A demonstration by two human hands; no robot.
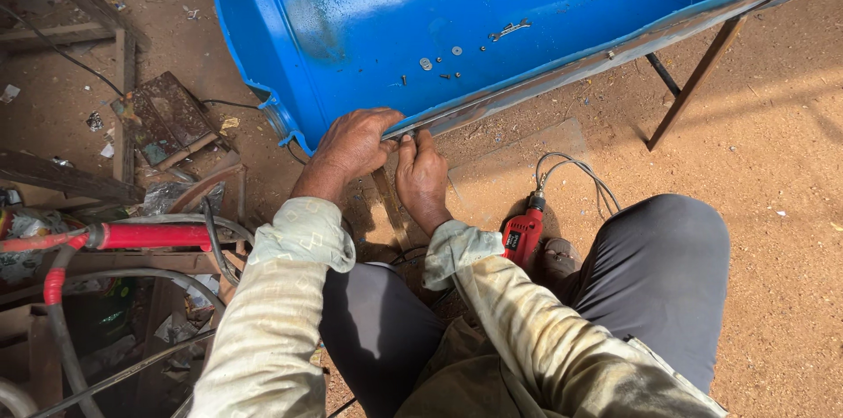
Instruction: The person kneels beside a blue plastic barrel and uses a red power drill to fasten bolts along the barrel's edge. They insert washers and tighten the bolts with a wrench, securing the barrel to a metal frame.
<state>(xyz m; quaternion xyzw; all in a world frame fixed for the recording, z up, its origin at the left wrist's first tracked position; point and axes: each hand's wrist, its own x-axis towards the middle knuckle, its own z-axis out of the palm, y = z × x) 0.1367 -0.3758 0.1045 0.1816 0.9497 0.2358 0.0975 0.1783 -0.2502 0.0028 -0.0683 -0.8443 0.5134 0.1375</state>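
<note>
A large blue plastic half-barrel (369, 14) lies open on a rusty metal frame (562, 75). My left hand (351, 144) grips the barrel's lower rim where it meets the metal strip. My right hand (421, 174) sits just beside it, fingers pinched at the same edge; what it pinches is too small to tell. Inside the barrel lie loose washers and screws (439, 62) and a small spanner (509, 29). A red electric drill (524, 232) rests on the ground by my right knee.
The drill's grey cable (580, 174) loops on the sandy ground. Frame legs (694, 84) stand at the right. Scrap wood and metal (167, 119) and red and grey hoses (132, 238) clutter the left side.
</note>
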